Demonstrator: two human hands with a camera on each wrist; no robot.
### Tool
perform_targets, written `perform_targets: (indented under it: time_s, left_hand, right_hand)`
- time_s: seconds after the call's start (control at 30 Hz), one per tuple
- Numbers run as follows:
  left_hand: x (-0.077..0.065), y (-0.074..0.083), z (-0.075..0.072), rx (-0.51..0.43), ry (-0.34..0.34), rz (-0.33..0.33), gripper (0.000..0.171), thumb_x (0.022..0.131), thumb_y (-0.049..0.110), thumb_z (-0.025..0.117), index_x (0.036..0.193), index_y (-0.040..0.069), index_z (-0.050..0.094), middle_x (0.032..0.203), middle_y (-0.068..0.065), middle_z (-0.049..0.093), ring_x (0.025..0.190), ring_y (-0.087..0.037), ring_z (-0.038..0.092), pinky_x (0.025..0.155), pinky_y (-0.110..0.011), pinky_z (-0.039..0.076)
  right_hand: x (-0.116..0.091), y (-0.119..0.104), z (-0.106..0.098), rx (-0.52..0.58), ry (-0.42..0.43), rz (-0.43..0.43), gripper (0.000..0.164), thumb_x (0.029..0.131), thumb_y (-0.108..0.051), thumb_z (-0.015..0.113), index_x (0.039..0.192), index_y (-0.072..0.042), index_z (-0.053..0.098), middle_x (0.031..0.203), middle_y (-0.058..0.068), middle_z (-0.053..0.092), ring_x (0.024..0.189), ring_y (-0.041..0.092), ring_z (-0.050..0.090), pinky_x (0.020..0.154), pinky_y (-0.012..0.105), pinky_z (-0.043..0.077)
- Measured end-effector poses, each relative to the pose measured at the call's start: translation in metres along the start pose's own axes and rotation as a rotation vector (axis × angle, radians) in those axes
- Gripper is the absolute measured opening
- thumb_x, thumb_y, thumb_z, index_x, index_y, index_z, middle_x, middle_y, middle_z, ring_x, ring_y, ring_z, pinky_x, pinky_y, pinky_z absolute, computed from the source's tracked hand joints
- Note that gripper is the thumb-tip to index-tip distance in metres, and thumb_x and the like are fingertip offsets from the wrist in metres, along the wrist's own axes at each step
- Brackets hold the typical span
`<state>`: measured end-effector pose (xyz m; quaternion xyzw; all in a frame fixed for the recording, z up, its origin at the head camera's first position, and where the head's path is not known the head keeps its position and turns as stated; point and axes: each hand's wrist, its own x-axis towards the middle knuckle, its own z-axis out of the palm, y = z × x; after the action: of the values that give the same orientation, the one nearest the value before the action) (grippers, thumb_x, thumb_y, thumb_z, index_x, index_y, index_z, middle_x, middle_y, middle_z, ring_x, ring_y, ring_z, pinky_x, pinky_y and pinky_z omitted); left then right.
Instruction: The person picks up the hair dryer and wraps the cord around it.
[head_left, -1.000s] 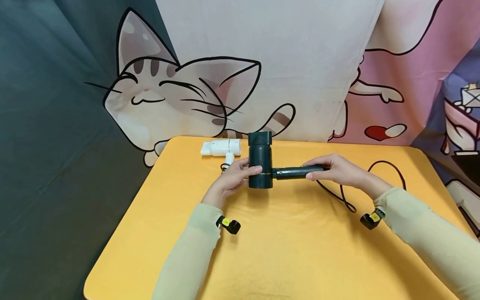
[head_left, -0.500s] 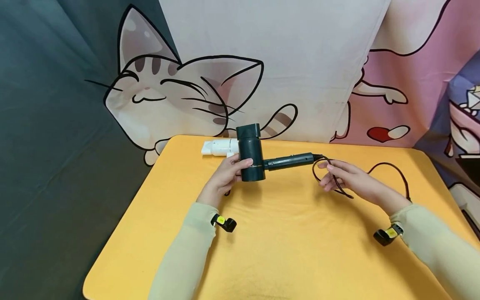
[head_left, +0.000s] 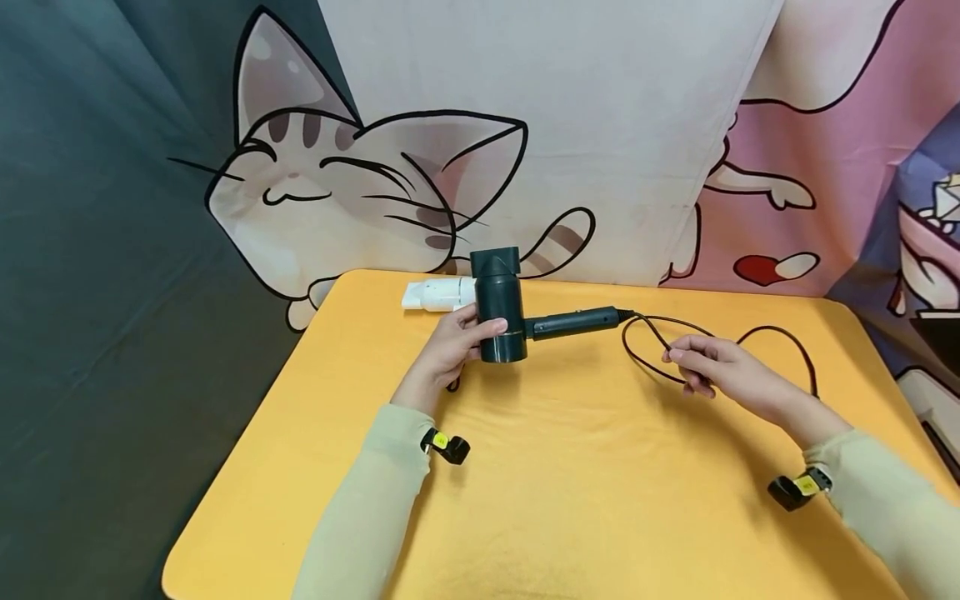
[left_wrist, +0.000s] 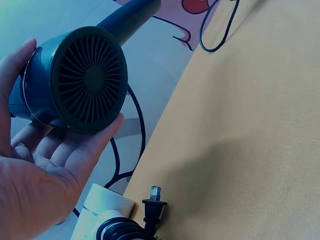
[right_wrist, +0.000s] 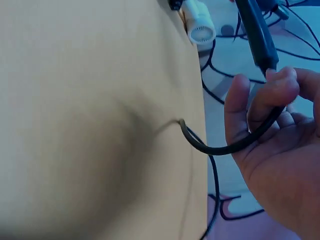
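Observation:
My left hand grips a dark green hair dryer round its barrel, thumb across the near side. The dryer is held above the table with its nozzle up and its handle pointing right. In the left wrist view its round intake grille faces the camera. My right hand pinches the dryer's black cord between thumb and fingers, a short way from the handle's end. A loop of cord hangs between handle and hand.
A white hair dryer lies at the back of the yellow table, partly hidden behind the green one. Its coiled cord and black plug show in the left wrist view. A printed cloth backdrop rises behind the table's far edge.
My right hand has let go of the handle, moved right and taken hold of the cord. My left hand has shifted the green hair dryer slightly left and up, its handle tilting upward.

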<state>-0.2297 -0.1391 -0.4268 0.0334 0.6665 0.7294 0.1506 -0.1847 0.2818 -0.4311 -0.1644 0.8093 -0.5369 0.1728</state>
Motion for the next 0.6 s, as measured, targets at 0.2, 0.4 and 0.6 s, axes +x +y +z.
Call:
perform_targets:
  time_s: [0.2,0.4,0.6]
  left_hand:
    - [-0.004,0.001,-0.002,-0.012,-0.011,0.01,0.058,0.099,0.014,0.073,0.153,0.004,0.055,0.137,-0.024,0.069,0.109,-0.026,0.076,0.092,-0.04,0.064]
    - [-0.008,0.001,-0.006,0.023,-0.038,0.018,0.059,0.099,0.011,0.074,0.153,0.001,0.054,0.137,-0.025,0.068,0.108,-0.027,0.076,0.091,-0.041,0.064]
    - [-0.011,0.001,-0.007,0.108,-0.088,0.014,0.062,0.096,0.011,0.077,0.153,-0.001,0.054,0.139,-0.026,0.067,0.116,-0.032,0.073,0.097,-0.046,0.062]
  right_hand:
    - [0.015,0.006,-0.016,-0.095,0.007,0.059,0.03,0.113,-0.023,0.056,0.108,0.007,0.062,0.075,0.012,0.058,0.063,0.033,0.061,0.06,0.037,0.056]
    - [0.037,0.007,-0.037,-0.209,0.017,0.144,0.028,0.111,-0.025,0.062,0.104,0.002,0.064,0.079,0.015,0.061,0.061,0.022,0.06,0.063,0.038,0.06]
    - [0.061,-0.009,-0.047,-0.376,0.029,0.148,0.028,0.106,-0.025,0.07,0.087,-0.006,0.063,0.07,0.006,0.059,0.06,0.019,0.062,0.06,0.034,0.058]
